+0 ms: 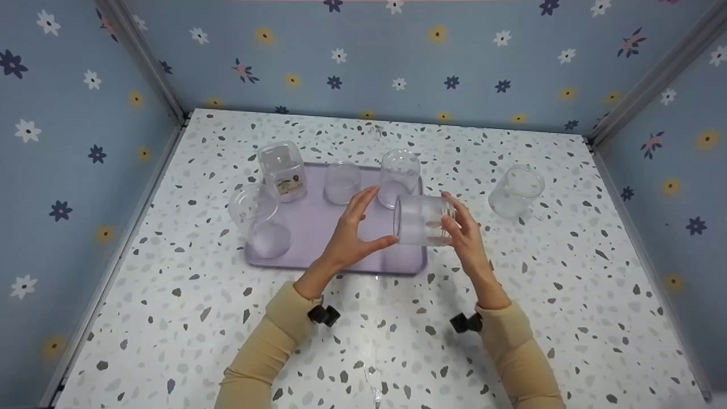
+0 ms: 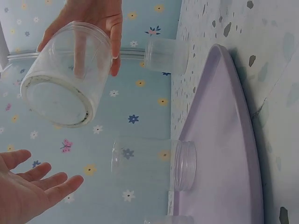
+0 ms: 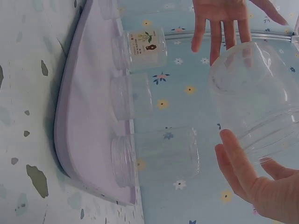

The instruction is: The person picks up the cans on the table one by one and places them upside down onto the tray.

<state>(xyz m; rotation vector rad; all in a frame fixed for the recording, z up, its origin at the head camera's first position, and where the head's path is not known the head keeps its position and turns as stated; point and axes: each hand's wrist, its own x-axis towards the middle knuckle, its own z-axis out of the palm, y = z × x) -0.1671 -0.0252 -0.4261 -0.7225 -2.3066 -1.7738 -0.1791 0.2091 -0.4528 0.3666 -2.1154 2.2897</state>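
Note:
My right hand (image 1: 470,243) grips a clear plastic jar (image 1: 421,220) round its threaded mouth end. The jar lies sideways in the air over the right part of a lilac tray (image 1: 315,227), its flat base turned to the left. Fingers spread, my left hand (image 1: 353,237) faces that base; the left wrist view shows a gap between this hand and the jar. Just behind the held jar, a tall clear jar (image 1: 400,170) stands mouth down on the tray. A shorter clear jar (image 1: 342,182) is to its left.
At the tray's back left is a squarish clear jar with a label (image 1: 288,183). Another clear jar (image 1: 255,216) stands at the tray's left edge. Right of the tray, one more clear jar (image 1: 515,192) sits on the speckled table (image 1: 568,272). Flower-patterned walls (image 1: 397,62) enclose the table.

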